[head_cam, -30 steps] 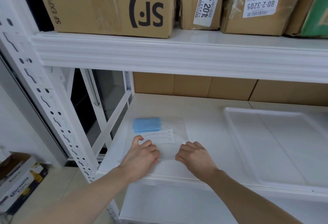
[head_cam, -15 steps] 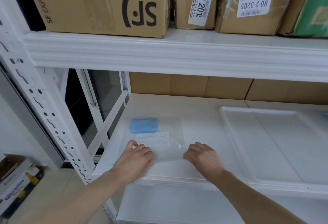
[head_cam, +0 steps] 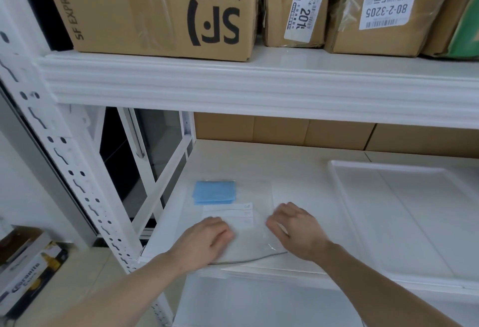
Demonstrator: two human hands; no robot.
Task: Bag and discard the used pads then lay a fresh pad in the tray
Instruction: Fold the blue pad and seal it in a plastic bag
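Observation:
A clear plastic bag [head_cam: 256,197] with white label strips lies flat on the white middle shelf. Folded blue pads [head_cam: 215,192] sit inside it at its far left end. My left hand [head_cam: 207,238] lies palm down on the bag's near left part with its fingers curled onto the plastic. My right hand [head_cam: 295,230] grips the near right part, fingers bent. The bag's near edge bows slightly up between my hands at the shelf's front. A white tray [head_cam: 334,171] with nothing in it lies on the shelf to the right.
The upper shelf beam [head_cam: 259,88] hangs low over the work area, carrying cardboard boxes [head_cam: 155,8]. A perforated white upright [head_cam: 67,171] stands at the left. Boxes of bottles [head_cam: 23,269] lie on the floor at lower left. A lower shelf [head_cam: 259,306] shows beneath.
My hands have slid apart along the bag's near end and drawn back a little toward the shelf's front edge. The blue pads stay where they were.

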